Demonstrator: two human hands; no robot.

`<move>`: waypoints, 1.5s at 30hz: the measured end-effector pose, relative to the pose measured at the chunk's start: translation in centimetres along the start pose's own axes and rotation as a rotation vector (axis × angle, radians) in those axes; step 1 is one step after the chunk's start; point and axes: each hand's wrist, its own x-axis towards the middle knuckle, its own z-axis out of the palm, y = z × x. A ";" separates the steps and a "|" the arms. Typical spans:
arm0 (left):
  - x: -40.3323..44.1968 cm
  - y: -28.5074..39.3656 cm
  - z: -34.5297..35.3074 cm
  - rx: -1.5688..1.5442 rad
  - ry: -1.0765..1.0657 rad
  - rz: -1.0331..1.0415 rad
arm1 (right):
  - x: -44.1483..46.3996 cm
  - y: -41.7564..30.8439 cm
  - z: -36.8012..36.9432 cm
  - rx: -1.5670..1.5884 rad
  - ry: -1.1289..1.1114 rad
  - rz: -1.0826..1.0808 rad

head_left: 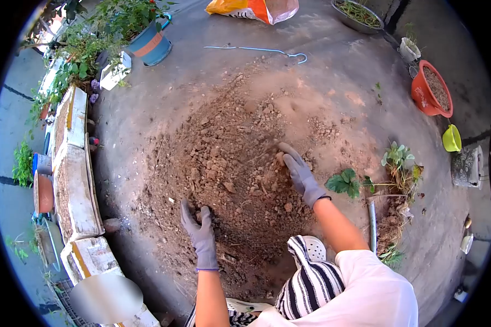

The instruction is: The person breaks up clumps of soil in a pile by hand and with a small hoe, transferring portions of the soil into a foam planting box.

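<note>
Loose brown soil [223,147] with many clods is heaped and spread over the ground in front of me. My left hand [200,231], in a grey glove, rests at the near left part of the soil with its thumb and fingers apart. On the right side of the heap, my right hand [300,171], also gloved, touches the soil with its fingers stretched forward. A brown patch at its fingertips could be a clod or dirt on the glove; I cannot tell which. An uprooted leafy plant [399,169] lies right of this hand, next to a grey pipe [372,226].
White foam planters [76,180] line the left. A blue pot [150,44] with a plant, an orange-yellow bag [251,10] and a blue hooked wire [256,49] lie beyond the heap. Right are an orange pot [423,95] of soil and a yellow-green pot [451,138].
</note>
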 end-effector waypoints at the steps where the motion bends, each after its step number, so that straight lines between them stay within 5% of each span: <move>1: 0.0 -0.1 0.0 -0.005 -0.005 -0.005 | -0.2 -0.1 0.0 -0.006 0.005 0.004; 4: 0.2 -0.8 0.0 -0.017 -0.003 -0.009 | 0.0 -0.7 0.3 -0.293 0.090 -0.047; 6: 0.3 -1.5 0.0 0.005 0.000 0.017 | 0.8 -0.9 0.2 -0.774 -0.026 -0.202; 7: 0.3 -1.5 -0.1 0.003 0.001 0.019 | 2.5 0.4 -0.4 -0.397 -0.050 -0.139; 11: 0.4 -1.2 -0.3 -0.035 -0.027 -0.017 | 2.4 -1.4 -1.8 0.141 0.038 -0.019; 15: 0.2 -1.3 -0.1 -0.016 0.004 0.028 | 1.2 -2.6 -1.5 0.216 0.055 -0.045; 17: 0.3 -1.7 -0.2 -0.036 -0.017 -0.014 | 1.0 -3.9 -0.8 0.215 0.091 0.362; 20: 0.4 -1.4 -0.2 -0.050 -0.034 -0.054 | 2.7 -1.5 -0.7 0.098 0.065 0.321; 21: 0.3 -1.2 -0.2 -0.042 -0.031 -0.063 | 3.5 -1.6 -0.8 -0.281 0.018 0.263; 24: 0.3 -0.1 -0.1 0.022 -0.027 -0.031 | 8.0 -0.6 -3.1 -0.266 0.224 0.191; 30: 0.5 -2.0 0.7 0.051 0.010 0.000 | 21.0 2.5 -14.6 -0.226 0.628 -0.509; 34: 0.4 -2.2 0.7 0.067 0.042 -0.066 | 25.3 1.4 -17.8 -0.355 0.470 -0.295; 38: 0.5 -1.1 0.6 0.051 0.044 -0.079 | 24.4 -1.0 -10.7 -0.263 0.327 -0.134; 40: 1.0 0.2 0.6 -0.504 0.086 -0.440 | 23.2 -0.1 -6.9 -0.194 0.169 -0.049; 41: 1.4 1.1 0.8 -0.487 0.144 -0.483 | 20.2 -1.9 -2.7 -0.195 0.049 0.023; 43: 1.4 0.6 0.8 -0.549 0.181 -0.482 | 17.3 0.4 0.9 -0.401 0.030 -0.295; 45: 1.2 0.3 1.1 -0.567 0.220 -0.440 | 14.1 -3.3 3.8 -0.120 -0.036 -0.184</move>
